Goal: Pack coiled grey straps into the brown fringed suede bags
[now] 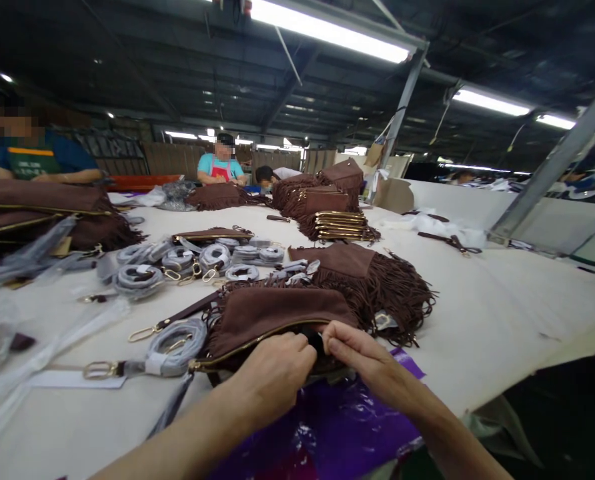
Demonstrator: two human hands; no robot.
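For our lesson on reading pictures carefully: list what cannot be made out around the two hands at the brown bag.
Head view only:
- The small dark item pinched between left hand and right hand: fingers cover it.
- Inside of the brown fringed bag: hidden by its flap and the hands.
- Purple plastic sheet: cut off by the bottom edge and forearms.
- Wrapped straps: wrapping hides them.

At the lower centre of the frame your left hand (270, 377) and right hand (362, 360) meet at the open top edge of a fringed bag (277, 313), which lies on the table (502, 313) above a plastic sheet (337, 427). Left of the bag lies a wrapped strap (175, 347); behind it, toward centre frame, a second fringed bag (377, 280) and a cluster of coiled straps (202, 260). Stacked bags (327, 200) occupy the upper centre, and a further pile (42, 213) the left edge.
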